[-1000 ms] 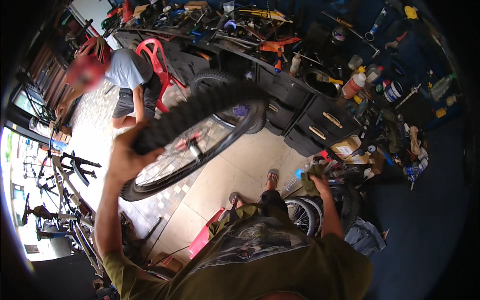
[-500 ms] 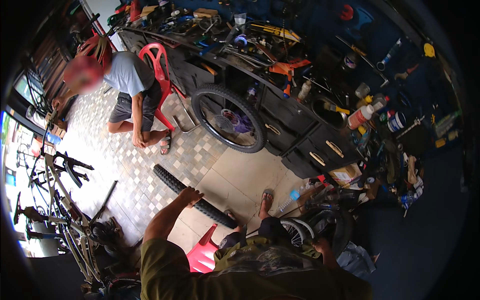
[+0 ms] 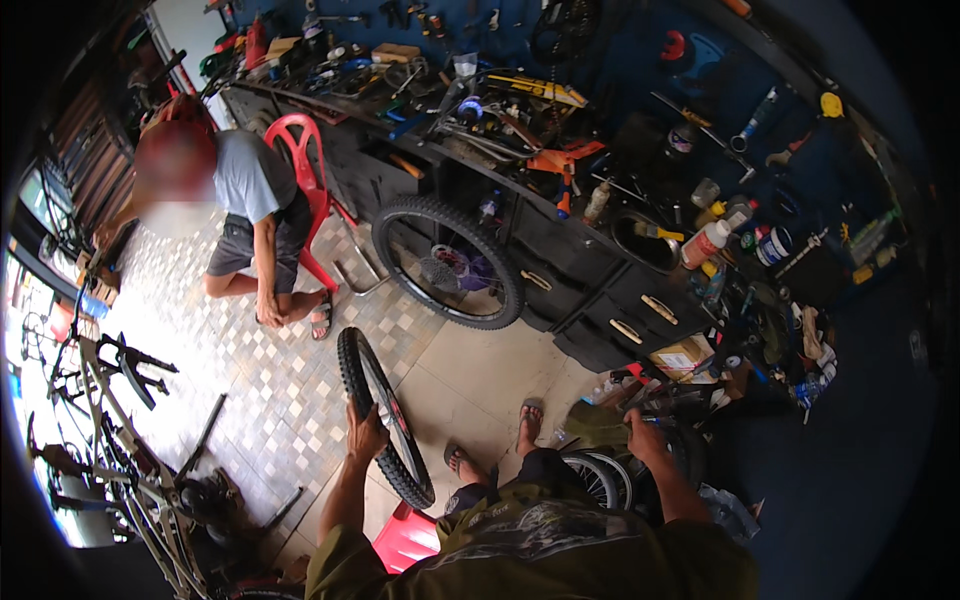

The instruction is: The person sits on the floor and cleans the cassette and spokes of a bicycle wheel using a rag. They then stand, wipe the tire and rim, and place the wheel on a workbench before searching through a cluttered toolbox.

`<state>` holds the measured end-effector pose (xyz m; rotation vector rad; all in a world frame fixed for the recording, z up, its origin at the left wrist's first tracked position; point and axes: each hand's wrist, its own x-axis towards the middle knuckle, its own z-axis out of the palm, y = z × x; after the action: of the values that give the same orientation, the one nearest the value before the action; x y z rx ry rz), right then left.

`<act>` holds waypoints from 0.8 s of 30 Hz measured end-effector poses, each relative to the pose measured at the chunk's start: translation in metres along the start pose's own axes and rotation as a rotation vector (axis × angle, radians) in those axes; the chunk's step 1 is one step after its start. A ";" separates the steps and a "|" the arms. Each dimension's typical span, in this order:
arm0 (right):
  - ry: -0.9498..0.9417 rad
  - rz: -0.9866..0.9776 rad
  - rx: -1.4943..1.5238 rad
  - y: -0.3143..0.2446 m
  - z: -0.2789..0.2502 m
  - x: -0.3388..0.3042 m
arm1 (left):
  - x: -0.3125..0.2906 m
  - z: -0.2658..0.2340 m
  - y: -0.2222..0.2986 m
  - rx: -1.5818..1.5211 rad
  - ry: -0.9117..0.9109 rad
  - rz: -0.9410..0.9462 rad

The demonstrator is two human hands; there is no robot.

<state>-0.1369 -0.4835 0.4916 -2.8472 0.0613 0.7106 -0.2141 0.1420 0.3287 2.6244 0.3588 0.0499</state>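
My left hand (image 3: 367, 432) is closed round the near side of a black knobby bicycle tyre (image 3: 352, 362), held upright and seen nearly edge-on. A small red mark shows on its inner side; whether a rim sits inside I cannot tell. Over to the right, my right hand (image 3: 645, 437) is raised with its fingers closed on an olive-green cloth (image 3: 596, 424). That cloth matches my shirt in colour, and I cannot tell if it is separate. Below it lie spoked wheels (image 3: 600, 478). A red plastic seat (image 3: 407, 538) stands under the tyre's lower end.
Another bicycle wheel (image 3: 448, 318) leans on the black cabinet (image 3: 560, 262), whose workbench top is crowded with tools and bottles. A person in a grey shirt (image 3: 248, 172) sits on a red chair (image 3: 313, 150). Bicycle frames (image 3: 125, 440) stand at the left; a cardboard box (image 3: 683, 356) lies by the drawers.
The tyre has turned so its open side shows, and my left hand has shifted down with it. My right hand has risen from beside the wheels, bringing up the olive-green cloth.
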 end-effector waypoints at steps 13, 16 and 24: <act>0.359 -0.183 0.865 0.028 -0.045 -0.026 | 0.017 -0.011 0.009 -0.147 0.114 -0.792; 0.287 -0.218 1.434 -0.018 -0.086 -0.027 | 0.029 -0.046 0.018 -0.080 0.151 -0.662; 0.031 -0.308 1.979 -0.044 -0.059 0.012 | 0.025 -0.216 0.167 -0.225 0.169 -0.163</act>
<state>-0.0952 -0.4530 0.5454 -0.9146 0.1827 0.1801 -0.1707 0.1072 0.5970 2.3671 0.5887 0.2437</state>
